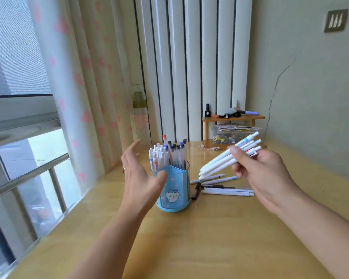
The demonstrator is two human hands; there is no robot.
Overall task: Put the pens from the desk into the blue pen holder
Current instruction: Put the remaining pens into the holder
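1. Forearms reach in from the near edge over the wooden bench (210, 238), left and right.
2. Left hand (138, 178): no grip at all, fingers straight and spread, palm turned toward the blue pen holder (174, 190), thumb in front of its rim; cannot tell whether touching. Ring on one finger.
3. Right hand (264, 176): grip closed on a bundle of white pens (226, 158), pinched between thumb and curled fingers, raised above the bench. Bundle slanted, tips low and pointing toward the holder, clicker ends high and to the right. Tips near the holder's rim but apart from it, to its right.
4. Blue pen holder upright on the bench between the two hands, cat drawing on its front, already crowded with white pens and clear capped pens (177, 154) standing upright.
5. Loose pens (226, 191) flat on the bench just right of the holder, below the held bundle: several white ones and a dark one, lying roughly crosswise.
6. Farther back by the wall, a small wooden shelf (233, 118) with little bottles and tubes on top, a clear box (230, 135) of small items under it.
7. Behind, a white radiator (191, 67); left, a curtain with pink hearts (79, 87) and a window.
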